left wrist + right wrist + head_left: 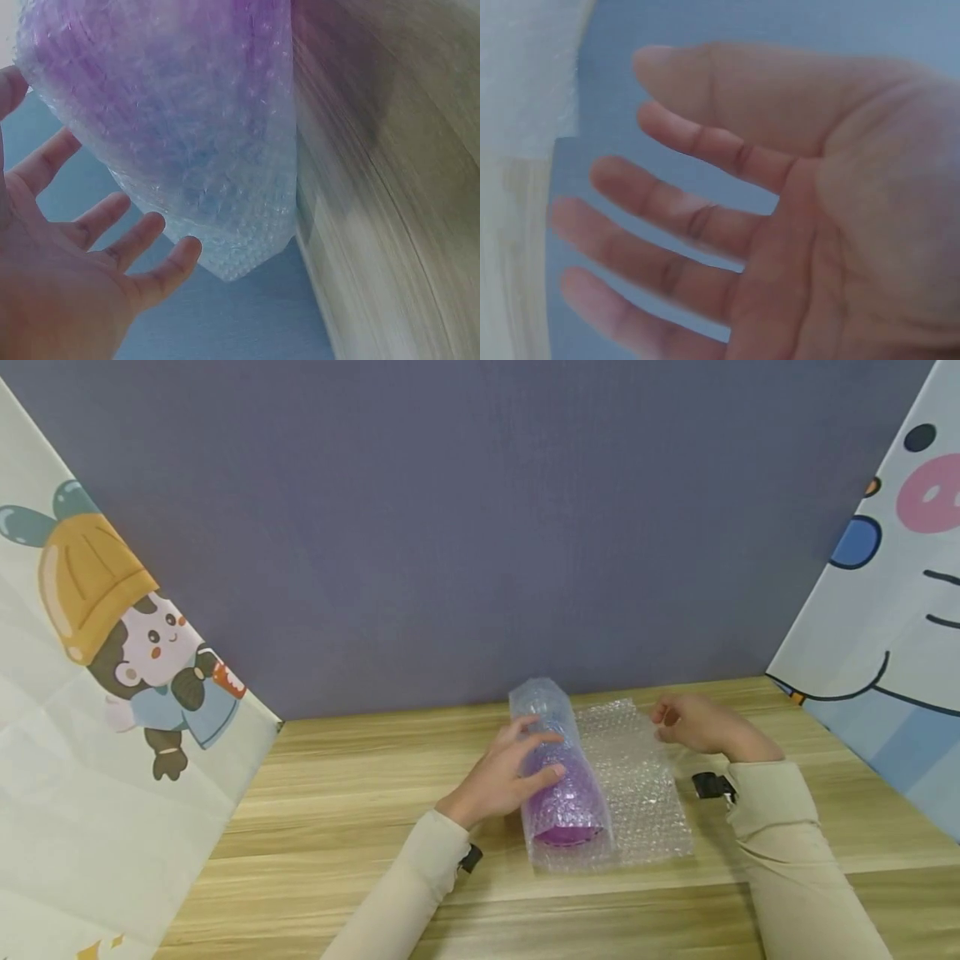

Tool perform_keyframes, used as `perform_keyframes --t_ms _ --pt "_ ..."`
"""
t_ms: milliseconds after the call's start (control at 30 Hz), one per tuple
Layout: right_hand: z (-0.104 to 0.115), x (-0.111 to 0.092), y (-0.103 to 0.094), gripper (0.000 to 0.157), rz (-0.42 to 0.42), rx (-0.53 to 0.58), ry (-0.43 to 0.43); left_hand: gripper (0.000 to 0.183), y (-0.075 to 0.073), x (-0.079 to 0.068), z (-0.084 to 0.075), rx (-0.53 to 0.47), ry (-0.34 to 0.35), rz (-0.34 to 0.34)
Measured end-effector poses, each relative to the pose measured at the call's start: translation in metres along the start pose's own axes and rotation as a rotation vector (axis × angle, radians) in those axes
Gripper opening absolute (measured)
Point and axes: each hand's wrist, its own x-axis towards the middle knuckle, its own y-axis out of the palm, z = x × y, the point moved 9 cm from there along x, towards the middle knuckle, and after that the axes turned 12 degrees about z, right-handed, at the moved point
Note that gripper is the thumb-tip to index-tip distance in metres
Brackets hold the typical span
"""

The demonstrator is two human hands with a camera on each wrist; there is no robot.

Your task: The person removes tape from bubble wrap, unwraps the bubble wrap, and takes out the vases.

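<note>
A purple, bottle-like object (567, 835) lies rolled in clear bubble wrap (637, 793), its purple end showing at the near side. The wrap's flat loose part spreads to the right on the table. My left hand (513, 768) rests on the roll from the left, fingers spread over its top. In the left wrist view the fingers (131, 240) are extended beside the wrapped roll (187, 135). My right hand (701, 724) hovers just right of the wrap's far right corner, fingers loosely bent. The right wrist view shows nothing in that hand (780, 225).
The wood-grain table (337, 827) ends at a dark grey-blue panel (480, 527) behind the roll. Cartoon-printed white sheets stand at left (45, 793) and right (847, 635). Black straps (708, 785) hang at both wrists.
</note>
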Motion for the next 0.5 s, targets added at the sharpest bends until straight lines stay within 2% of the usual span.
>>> perform_keyframes --t_ms 133,267,500 --pt "0.011 -0.001 -0.006 0.016 -0.054 -0.028 -0.018 0.052 0.001 -0.001 -0.003 0.034 -0.006 0.002" --pt "0.025 0.002 -0.004 0.013 -0.071 -0.063 -0.042 0.054 0.001 -0.001 -0.006 0.07 -0.006 0.005" --pt "0.042 0.02 0.021 0.014 -0.033 -0.095 -0.094 0.06 0.005 -0.002 -0.011 0.082 0.005 0.03"
